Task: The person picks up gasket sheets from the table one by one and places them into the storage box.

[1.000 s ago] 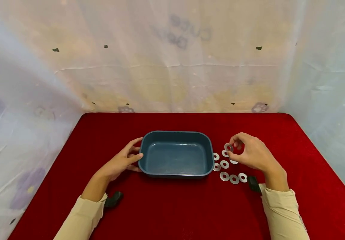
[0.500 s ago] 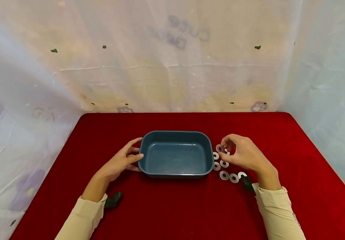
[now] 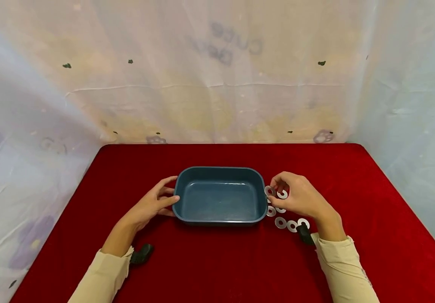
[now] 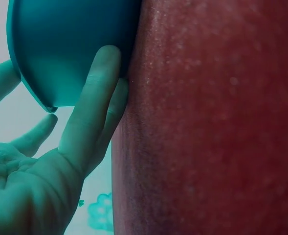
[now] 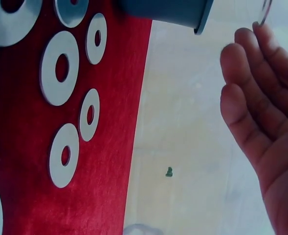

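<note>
A dark blue rectangular tub (image 3: 219,210) sits on the red cloth. At its left end, my left hand (image 3: 147,208) holds it, thumb lapped over the rim and other fingers spread along the outer wall; the left wrist view shows these fingers against the tub (image 4: 60,49). Close to the tub's right rim, my right hand (image 3: 301,195) pinches a flat metal washer (image 3: 266,192) between thumb and fingertips. That washer appears nearly edge-on in the right wrist view. Several more washers (image 3: 277,225) lie flat beside the tub, some partly hidden by the right hand and its wrist strap.
The red-covered table (image 3: 217,261) carries the tub and washers. A pale printed curtain (image 3: 217,97) hangs behind it and along both sides. Dark wrist-camera pieces (image 3: 141,254) sit at both cuffs.
My right hand has moved left with the pinched washer, from above the loose washers to the tub's right rim. My left hand stays at the tub's left end.
</note>
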The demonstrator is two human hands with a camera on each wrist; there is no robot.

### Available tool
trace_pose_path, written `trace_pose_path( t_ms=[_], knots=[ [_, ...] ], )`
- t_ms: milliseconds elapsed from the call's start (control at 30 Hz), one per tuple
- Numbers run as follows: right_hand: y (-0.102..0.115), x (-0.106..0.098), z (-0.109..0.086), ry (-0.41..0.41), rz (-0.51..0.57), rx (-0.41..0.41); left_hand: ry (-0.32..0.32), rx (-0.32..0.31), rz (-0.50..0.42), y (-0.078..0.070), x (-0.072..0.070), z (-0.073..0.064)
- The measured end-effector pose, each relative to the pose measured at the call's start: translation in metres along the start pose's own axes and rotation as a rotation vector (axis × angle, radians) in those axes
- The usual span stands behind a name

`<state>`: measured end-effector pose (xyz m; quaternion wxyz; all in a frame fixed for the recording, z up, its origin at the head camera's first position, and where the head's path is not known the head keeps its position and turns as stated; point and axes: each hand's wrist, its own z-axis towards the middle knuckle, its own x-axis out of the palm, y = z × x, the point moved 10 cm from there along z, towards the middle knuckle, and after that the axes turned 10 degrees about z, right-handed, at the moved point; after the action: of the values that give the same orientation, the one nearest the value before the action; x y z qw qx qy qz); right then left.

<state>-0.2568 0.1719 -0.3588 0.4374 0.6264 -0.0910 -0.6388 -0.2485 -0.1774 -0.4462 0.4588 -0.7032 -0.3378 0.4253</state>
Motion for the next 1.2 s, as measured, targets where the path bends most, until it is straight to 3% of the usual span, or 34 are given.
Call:
trace_pose_path(
  t_ms=[300,633,1000,1200],
  knots=[
    [0.005,0.020,0.006,0.068,-0.020,0.016,0.043,-0.020,0.030,0.009,0.003,-0.001],
    [0.011,0.028,0.009,0.067,-0.022,-0.010,0.052,-0.004,0.074,0.006,0.004,0.000],
    [0.026,0.041,0.016,0.032,-0.223,-0.077,0.043,0.022,0.110,0.005,0.000,-0.007],
    [0.027,0.040,0.011,0.038,-0.260,-0.079,0.065,0.027,0.134,0.003,0.005,-0.002]
  ],
)
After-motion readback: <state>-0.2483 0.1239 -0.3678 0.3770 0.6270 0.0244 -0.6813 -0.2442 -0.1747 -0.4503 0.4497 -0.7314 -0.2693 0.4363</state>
